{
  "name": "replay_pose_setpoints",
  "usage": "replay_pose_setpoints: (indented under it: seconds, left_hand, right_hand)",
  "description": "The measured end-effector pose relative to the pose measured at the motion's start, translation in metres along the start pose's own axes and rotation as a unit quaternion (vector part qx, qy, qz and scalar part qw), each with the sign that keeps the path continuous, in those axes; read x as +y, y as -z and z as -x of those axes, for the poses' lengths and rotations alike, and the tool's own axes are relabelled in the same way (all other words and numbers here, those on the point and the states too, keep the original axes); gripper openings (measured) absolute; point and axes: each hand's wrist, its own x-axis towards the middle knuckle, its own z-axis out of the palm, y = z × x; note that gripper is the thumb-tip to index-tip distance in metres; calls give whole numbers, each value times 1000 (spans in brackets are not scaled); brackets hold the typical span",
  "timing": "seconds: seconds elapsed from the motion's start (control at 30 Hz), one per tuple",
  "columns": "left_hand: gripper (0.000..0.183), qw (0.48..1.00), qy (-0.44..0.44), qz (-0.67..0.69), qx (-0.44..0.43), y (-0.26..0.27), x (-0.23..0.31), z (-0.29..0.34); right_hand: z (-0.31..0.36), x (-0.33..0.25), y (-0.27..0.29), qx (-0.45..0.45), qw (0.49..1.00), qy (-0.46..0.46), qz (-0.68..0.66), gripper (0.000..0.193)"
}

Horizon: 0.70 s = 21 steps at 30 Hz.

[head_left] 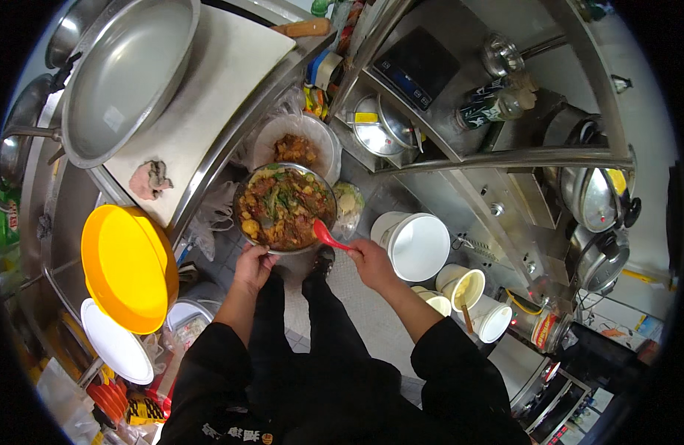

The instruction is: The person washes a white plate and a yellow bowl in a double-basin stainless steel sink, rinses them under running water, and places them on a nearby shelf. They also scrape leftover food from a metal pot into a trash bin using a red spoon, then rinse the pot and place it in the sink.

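Note:
In front of my body is a round metal bowl (291, 251) full of a brown stew (282, 208) with chunks and green vegetable pieces. My left hand (254, 267) grips the bowl by its near rim. A red spoon (328, 237) is held by its handle in my closed right hand (373, 263). The spoon's head rests at the bowl's right edge, against the food. Just beyond the bowl stands a pale container (328, 143) lined with clear plastic, with brown chunky food (294, 148) inside. The bowl overlaps its near side.
A steel counter with a white board (230, 52) runs along the left, bearing a large metal pan (127, 81) and a pinkish cloth (150, 180). Below are a yellow basin (127, 267) and white lid (116, 341). White buckets (420, 248) stand right; steel shelving (505, 162) rises beyond.

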Motion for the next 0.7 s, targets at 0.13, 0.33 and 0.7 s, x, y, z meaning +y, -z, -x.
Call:
replay_pose_setpoints:
  seconds: [0.13,0.33,0.7]
  left_hand:
    - [41,1000,-11,-10,5,1,3,-39]
    - [46,999,-28,-41,-1,-4,13,-88]
    - [44,997,-48,-56,14,-13,17,-131]
  right_hand:
    - [-45,25,-5,-12,1000,17,21,15]
    - [-108,32,-28,-84,993,62,49,17]
    - [-176,78,-61,-145,983,86,77,10]
